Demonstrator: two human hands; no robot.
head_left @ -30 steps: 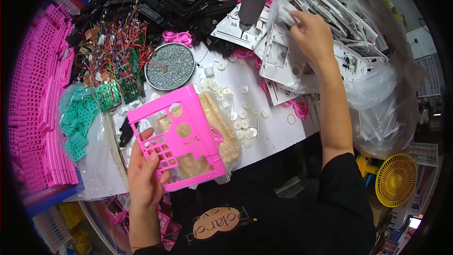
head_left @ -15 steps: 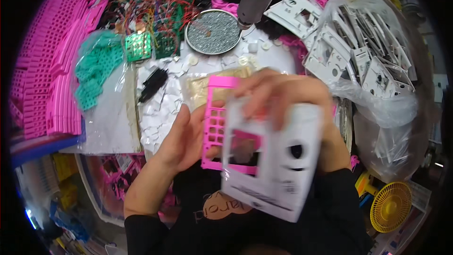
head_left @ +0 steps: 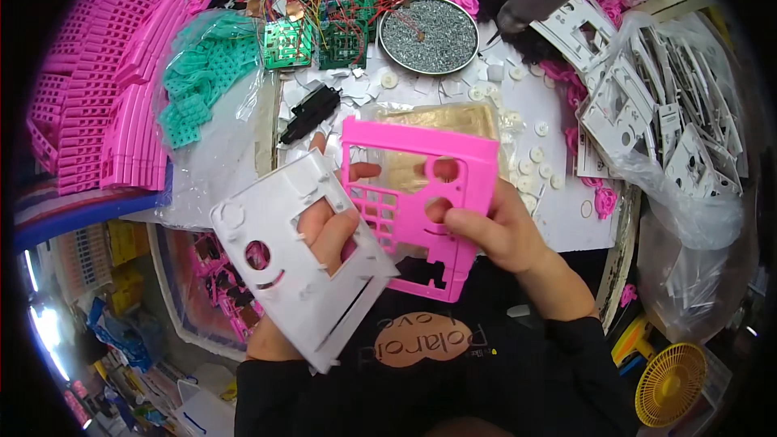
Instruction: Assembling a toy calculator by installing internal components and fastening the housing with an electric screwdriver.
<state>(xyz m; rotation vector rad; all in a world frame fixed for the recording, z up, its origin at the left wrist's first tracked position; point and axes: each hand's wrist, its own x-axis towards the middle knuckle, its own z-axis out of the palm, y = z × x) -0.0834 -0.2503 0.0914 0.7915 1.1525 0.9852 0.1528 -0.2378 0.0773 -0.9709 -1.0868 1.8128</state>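
In my left hand (head_left: 330,244) is a white plastic panel (head_left: 287,291), tilted, its ribbed and pegged inner side showing. The thumb presses through its rectangular window, and fingertips stick out past the panel's far edge. My right hand (head_left: 514,235) grips a pink plastic panel (head_left: 405,142) by its right side, thumb on the face and fingertips showing through the round holes. This pink panel has a grid of square openings and a large window. The two panels overlap, the white one in front of the pink one's lower left; whether they touch I cannot tell.
Left stand stacked pink panels (head_left: 133,133) and a bag of teal keypads (head_left: 202,73). Beyond my hands are green circuit boards (head_left: 289,43) with wires, a round dish of small metal parts (head_left: 429,36) and a black part (head_left: 312,113). Bagged white panels (head_left: 623,105) lie right, above a yellow fan (head_left: 670,384).
The white panel has gone from my right hand to my left and now shows its inner side. The pink panel has passed to my right hand. The view has shifted a little.
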